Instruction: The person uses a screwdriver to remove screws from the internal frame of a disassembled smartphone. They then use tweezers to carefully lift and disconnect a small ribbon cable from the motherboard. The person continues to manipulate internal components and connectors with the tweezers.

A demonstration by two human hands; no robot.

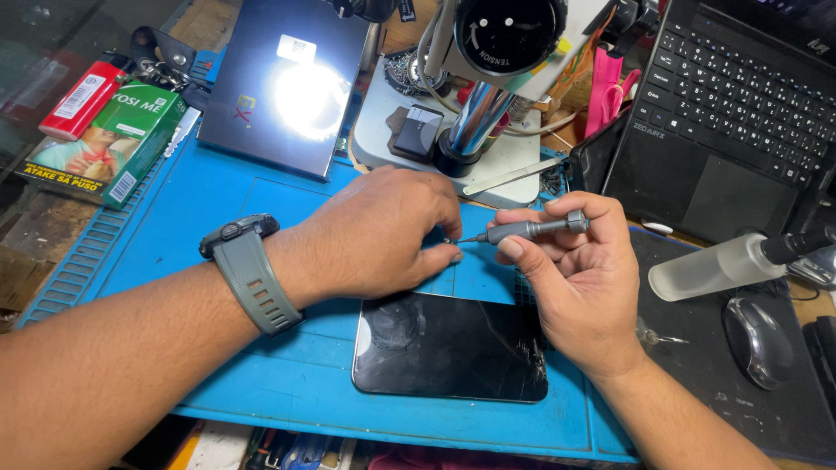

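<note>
Currently, person fitting tip: right hand (579, 287) gripping grey precision screwdriver (533, 229), tip pointing 9 o'clock into left hand (383, 231), whose fingertips are pinching small part, too tiny to identify. Cracked phone (448, 346) lying at 6 o'clock on blue mat (218, 200). Judgement: next move needing steady alignment.

Open blue mat (218, 200) lies left of the left hand (383, 235). Behind both hands the microscope base (409, 130) blocks the way. The laptop (723, 113) and frosted bottle (710, 268) close the right side; the cracked phone (448, 348) lies below.
</note>
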